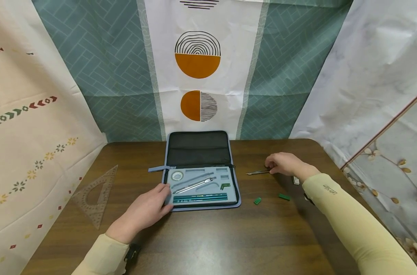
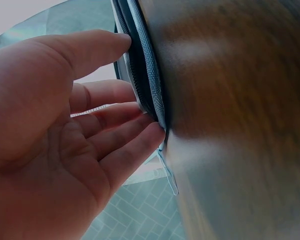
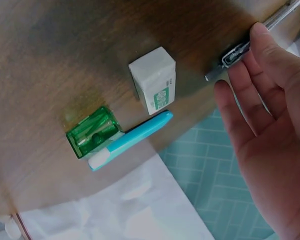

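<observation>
Pinching metal tool off-centre, right hand could let it tip loose; left hand holds edge of case.

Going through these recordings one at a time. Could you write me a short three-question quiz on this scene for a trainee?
1. True or false: the left hand touches the open zip case.
2. Fill in the blank: the metal drawing tool is at the person's ____ hand.
3. Count: in the head view, how many small green pieces lie on the table between the zip case and the right sleeve?

Key: 1. True. 2. Right. 3. Two.
</observation>
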Action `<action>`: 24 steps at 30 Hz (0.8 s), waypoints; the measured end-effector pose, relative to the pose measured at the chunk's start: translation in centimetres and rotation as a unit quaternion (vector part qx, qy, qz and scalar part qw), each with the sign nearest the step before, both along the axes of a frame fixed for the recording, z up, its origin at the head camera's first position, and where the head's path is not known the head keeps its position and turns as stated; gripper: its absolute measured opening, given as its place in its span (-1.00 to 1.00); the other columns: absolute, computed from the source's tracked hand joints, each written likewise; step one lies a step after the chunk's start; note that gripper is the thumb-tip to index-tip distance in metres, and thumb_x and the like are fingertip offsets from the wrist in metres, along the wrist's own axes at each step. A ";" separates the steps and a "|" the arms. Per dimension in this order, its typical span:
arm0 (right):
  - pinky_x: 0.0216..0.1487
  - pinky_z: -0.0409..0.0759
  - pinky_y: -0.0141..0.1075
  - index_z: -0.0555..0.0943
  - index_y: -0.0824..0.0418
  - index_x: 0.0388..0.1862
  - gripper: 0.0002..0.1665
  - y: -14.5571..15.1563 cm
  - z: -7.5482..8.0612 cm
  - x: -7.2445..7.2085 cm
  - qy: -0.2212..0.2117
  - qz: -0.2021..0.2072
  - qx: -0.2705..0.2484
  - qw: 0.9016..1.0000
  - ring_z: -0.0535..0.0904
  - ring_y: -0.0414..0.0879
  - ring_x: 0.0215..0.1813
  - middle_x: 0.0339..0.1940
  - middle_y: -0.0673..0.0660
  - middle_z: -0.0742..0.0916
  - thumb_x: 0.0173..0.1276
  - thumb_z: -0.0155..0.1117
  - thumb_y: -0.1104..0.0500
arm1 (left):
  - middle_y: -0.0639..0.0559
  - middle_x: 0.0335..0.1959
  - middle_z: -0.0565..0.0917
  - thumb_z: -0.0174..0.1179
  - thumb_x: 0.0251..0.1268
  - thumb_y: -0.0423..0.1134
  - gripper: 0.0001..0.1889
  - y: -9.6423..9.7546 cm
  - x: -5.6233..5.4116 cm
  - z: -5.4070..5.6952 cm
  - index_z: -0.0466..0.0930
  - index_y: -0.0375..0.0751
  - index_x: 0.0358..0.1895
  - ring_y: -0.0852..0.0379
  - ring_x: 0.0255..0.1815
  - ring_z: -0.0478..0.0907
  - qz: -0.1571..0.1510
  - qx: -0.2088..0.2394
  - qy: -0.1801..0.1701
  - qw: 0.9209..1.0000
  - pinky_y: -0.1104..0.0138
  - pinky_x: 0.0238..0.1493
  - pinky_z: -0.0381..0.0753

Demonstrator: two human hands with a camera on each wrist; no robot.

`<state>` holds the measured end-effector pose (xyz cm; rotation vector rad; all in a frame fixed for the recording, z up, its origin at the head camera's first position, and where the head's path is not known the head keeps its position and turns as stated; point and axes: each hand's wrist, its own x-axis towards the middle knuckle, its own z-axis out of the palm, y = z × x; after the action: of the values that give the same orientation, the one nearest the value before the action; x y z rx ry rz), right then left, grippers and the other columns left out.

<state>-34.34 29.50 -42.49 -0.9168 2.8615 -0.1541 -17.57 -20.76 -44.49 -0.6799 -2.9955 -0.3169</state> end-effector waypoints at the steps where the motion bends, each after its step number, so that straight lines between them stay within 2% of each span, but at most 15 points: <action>1: 0.03 0.69 0.04 0.77 0.17 -0.04 -0.78 0.0 0.0 -0.1 -0.003 0.002 0.004 1.000 0.68 -0.06 -0.13 -0.21 -0.02 0.75 0.40 0.63 0.25 | -0.27 0.26 0.66 0.49 0.50 -0.14 -0.53 0.0 0.0 0.0 0.64 -0.37 0.26 -0.02 -0.01 0.69 0.000 0.000 0.001 1.000 0.06 0.01 0.78; 8: -0.01 0.70 -0.01 0.75 0.15 -0.08 -0.87 -0.2 0.3 0.0 -0.025 0.003 0.020 0.999 0.66 -0.11 -0.18 -0.23 -0.05 0.75 0.46 0.51 0.31 | -0.26 0.26 0.66 0.50 0.49 -0.14 -0.52 0.0 0.0 0.0 0.63 -0.37 0.28 -0.02 -0.02 0.69 -0.001 -0.001 0.000 1.000 0.06 0.02 0.78; 16: -0.12 0.65 -0.08 0.71 0.18 -0.12 -0.81 -0.6 0.1 0.5 0.001 0.014 0.029 0.999 0.54 -0.14 -0.31 -0.32 -0.05 0.67 0.38 0.45 0.41 | -0.27 0.28 0.66 0.50 0.49 -0.14 -0.53 -0.1 0.1 -0.2 0.64 -0.36 0.26 -0.04 0.02 0.70 0.000 0.001 0.001 1.000 0.05 0.05 0.78; 24: -0.24 0.48 -0.17 0.65 0.13 -0.29 -0.75 -0.8 -0.5 0.4 0.042 0.023 0.033 0.998 0.39 -0.15 -0.40 -0.48 -0.09 0.54 0.35 0.45 0.46 | -0.25 0.27 0.65 0.50 0.50 -0.14 -0.56 -0.1 0.1 -0.1 0.64 -0.34 0.24 0.00 -0.03 0.66 0.000 -0.001 0.000 1.000 0.09 0.00 0.77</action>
<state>-33.95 28.73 -42.99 -0.9975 2.8997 -0.0167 -17.50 -20.90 -44.54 -0.6797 -2.9966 -0.3138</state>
